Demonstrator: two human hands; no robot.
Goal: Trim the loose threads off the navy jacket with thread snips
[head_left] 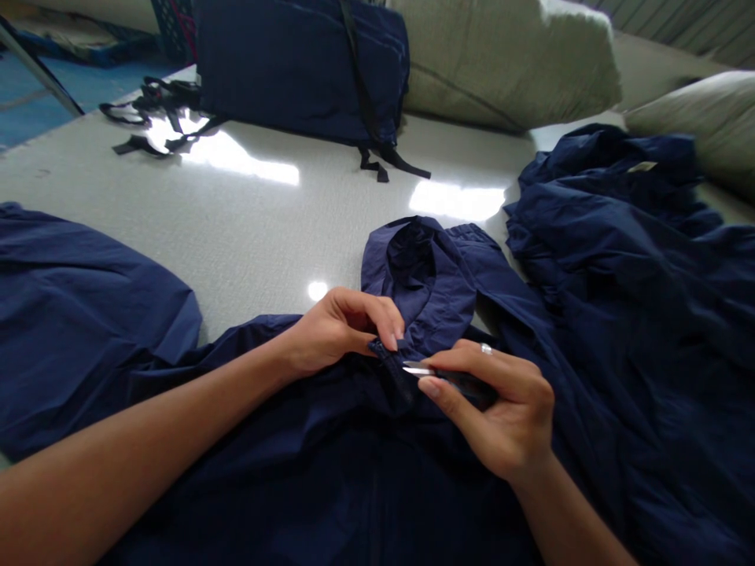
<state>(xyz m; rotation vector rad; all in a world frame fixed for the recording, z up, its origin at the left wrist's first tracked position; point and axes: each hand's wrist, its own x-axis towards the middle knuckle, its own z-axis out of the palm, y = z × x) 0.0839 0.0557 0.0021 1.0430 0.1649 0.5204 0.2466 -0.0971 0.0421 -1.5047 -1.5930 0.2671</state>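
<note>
Past the right hand (494, 413), unreadable label (642, 166)

Place: garment workshop | navy jackets (613, 236) | worktable (236, 228) | baled sacks (507, 63)

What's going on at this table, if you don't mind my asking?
A person is working on a navy jacket spread on a pale table. Their left hand pinches a small dark fabric tab at the neck, just below the hood. Their right hand holds a slim metal-tipped tool beside it, perhaps tweezers or snips. More navy fabric lies heaped to the right, with a strapped navy bundle and pale sacks behind.
</note>
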